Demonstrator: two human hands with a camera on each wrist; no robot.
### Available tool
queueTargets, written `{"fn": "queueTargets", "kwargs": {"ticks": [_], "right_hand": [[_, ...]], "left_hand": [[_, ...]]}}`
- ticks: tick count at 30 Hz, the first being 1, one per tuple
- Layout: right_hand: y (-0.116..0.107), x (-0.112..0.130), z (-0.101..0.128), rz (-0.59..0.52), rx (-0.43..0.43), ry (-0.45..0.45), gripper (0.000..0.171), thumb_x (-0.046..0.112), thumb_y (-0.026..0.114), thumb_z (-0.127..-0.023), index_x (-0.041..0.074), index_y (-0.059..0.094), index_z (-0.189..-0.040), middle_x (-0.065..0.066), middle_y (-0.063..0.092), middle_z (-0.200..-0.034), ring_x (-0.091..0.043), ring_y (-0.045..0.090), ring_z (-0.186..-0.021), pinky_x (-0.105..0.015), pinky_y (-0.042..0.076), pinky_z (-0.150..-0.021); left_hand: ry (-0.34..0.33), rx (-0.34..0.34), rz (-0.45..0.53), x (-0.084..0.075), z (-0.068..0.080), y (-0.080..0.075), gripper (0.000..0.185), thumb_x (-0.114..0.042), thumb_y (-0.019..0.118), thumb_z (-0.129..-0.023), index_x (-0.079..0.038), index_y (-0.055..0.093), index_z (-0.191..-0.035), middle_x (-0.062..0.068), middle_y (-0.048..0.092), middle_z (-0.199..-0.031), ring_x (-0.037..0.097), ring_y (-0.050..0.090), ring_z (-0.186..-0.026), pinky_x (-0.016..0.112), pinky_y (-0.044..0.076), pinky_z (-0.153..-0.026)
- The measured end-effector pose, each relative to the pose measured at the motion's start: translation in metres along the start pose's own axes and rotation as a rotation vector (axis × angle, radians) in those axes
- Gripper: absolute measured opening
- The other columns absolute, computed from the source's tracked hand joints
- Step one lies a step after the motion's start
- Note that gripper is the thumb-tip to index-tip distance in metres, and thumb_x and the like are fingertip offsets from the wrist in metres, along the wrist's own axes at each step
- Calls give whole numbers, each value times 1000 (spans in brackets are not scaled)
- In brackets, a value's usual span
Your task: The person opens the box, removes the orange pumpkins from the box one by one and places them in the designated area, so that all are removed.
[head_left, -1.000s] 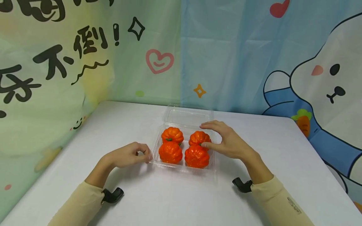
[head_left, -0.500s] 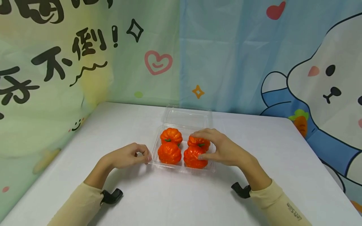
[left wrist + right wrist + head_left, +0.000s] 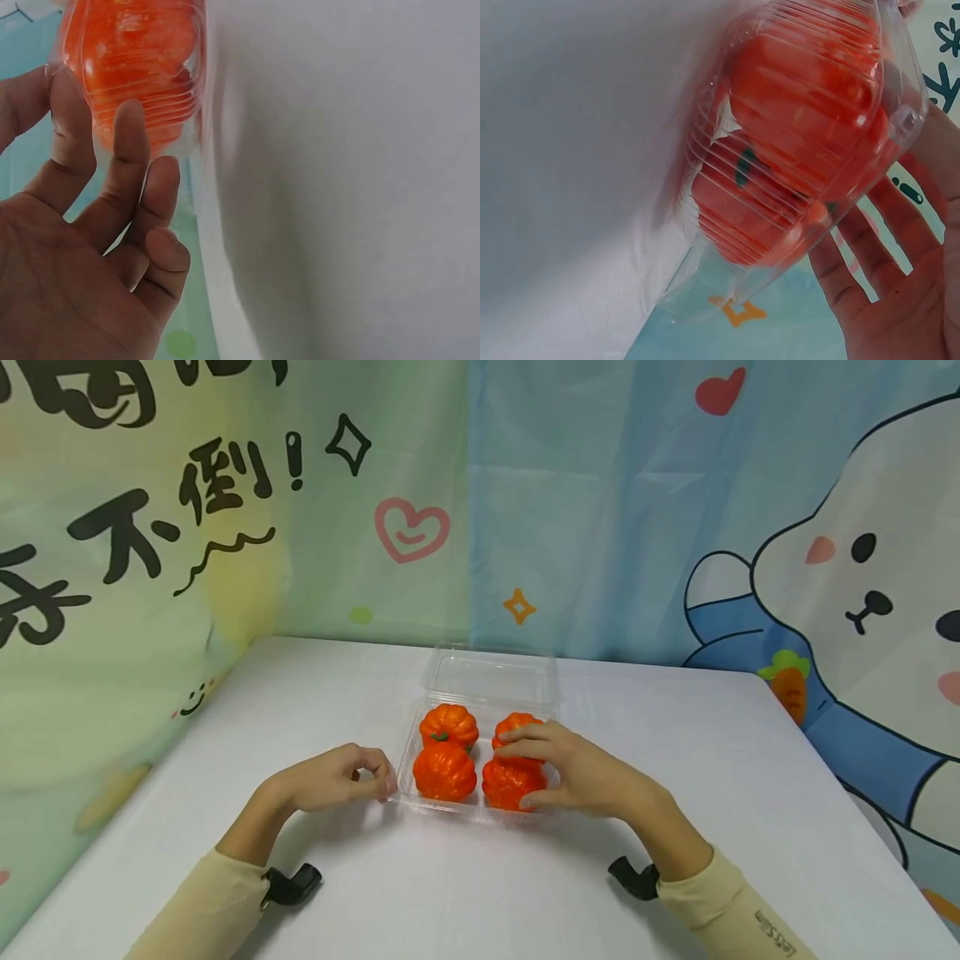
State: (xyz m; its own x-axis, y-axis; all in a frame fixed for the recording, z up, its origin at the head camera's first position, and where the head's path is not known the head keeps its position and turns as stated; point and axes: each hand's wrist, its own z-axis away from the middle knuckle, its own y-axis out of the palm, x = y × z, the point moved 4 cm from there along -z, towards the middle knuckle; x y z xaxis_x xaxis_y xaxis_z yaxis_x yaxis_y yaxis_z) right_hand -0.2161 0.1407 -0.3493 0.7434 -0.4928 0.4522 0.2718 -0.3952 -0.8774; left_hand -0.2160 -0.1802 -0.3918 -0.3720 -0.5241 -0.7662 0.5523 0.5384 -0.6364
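Observation:
A clear plastic clamshell box lies with its lid folded back. Several orange toy pumpkins stand inside, two on the left and two on the right. At the box's near-left corner my left hand pinches the rim between thumb and index finger; the left wrist view shows the other fingers loosely bent. Over the right-hand pair, my right hand spans the near-right pumpkin, thumb at its near side, fingers beyond it. They partly cover the far-right pumpkin. Firm contact cannot be seen.
The box sits on a white table. Behind it hangs a printed cloth backdrop with a cartoon bear. A black wrist camera mount is on the left sleeve, another mount on the right.
My right hand has moved nearer and slightly left, from over the far-right pumpkin to over the near-right one. My left hand stays at the box corner. The view has shifted slightly.

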Motion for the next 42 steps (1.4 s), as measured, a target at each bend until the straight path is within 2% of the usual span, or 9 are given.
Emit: {"fn": "queueTargets", "kwargs": {"ticks": [10, 24, 34, 42], "right_hand": [[4, 5, 1, 33, 54, 38, 61, 19, 87, -83, 18, 65, -139, 0, 58, -146, -27, 47, -137, -50, 44, -110], [6, 8, 2, 148, 90, 5, 59, 17, 84, -85, 23, 64, -140, 0, 60, -144, -26, 47, -133, -48, 44, -109], [2, 8, 4, 144, 23, -48, 60, 23, 88, -82, 24, 65, -137, -2, 57, -140, -25, 47, -131, -51, 42, -107], [-5, 8, 5, 38, -93, -72, 61, 34, 85, -85, 25, 63, -141, 0, 51, -136, -20, 50, -130, -40, 51, -103]], "left_hand": [[0, 11, 10, 1, 3, 0, 19, -14, 58, -98, -15, 73, -86, -5, 69, -98, 17, 60, -95, 31, 45, -79], [18, 13, 39, -4, 1, -2, 16, -14, 60, -97, -11, 73, -88, -2, 68, -98, 17, 59, -94, 29, 44, -77], [21, 4, 26, -3, -1, -3, 17, -13, 59, -98, -12, 73, -87, -3, 69, -98, 16, 60, -96, 30, 46, -80], [26, 0, 18, -3, 1, -4, 17, -14, 60, -98, -12, 73, -88, -3, 69, -98, 17, 60, -96, 30, 46, -80]]}}
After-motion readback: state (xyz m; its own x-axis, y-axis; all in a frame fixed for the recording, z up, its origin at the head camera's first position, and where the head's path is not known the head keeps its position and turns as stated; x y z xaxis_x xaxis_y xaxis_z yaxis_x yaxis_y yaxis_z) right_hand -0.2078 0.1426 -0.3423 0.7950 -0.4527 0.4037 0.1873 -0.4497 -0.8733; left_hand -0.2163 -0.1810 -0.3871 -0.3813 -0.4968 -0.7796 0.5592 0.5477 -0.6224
